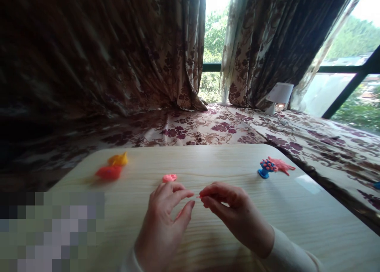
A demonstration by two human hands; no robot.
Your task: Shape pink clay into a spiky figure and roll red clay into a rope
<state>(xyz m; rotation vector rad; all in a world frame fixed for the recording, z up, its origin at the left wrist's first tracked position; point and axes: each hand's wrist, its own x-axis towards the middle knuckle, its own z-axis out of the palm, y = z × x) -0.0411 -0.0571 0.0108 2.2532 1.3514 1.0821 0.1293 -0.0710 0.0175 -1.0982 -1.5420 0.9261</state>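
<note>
My right hand (230,202) pinches a tiny pink bit of modelling clay (198,197) between thumb and forefinger. Facing it, my left hand (168,216) has its thumb and forefinger apart, with their tips close to that bit. A reddish patch shows inside the left hand's curl, too small to make out. Just beyond the left hand, a pink lump of clay (169,178) lies on the pale wooden table (204,161). At the right stands a blue clay piece (263,172) with a flared foot and a top dotted with pink balls. Flat pink clay (281,165) with jagged edges lies beside it.
Toward the table's left side lie a yellow lump (118,159) and a red lump (109,172), both blurred. Floral cloth (196,129) spreads behind the table, below patterned curtains (166,46) and windows. A white lamp (280,93) stands at the back right. Pixelation covers the lower left.
</note>
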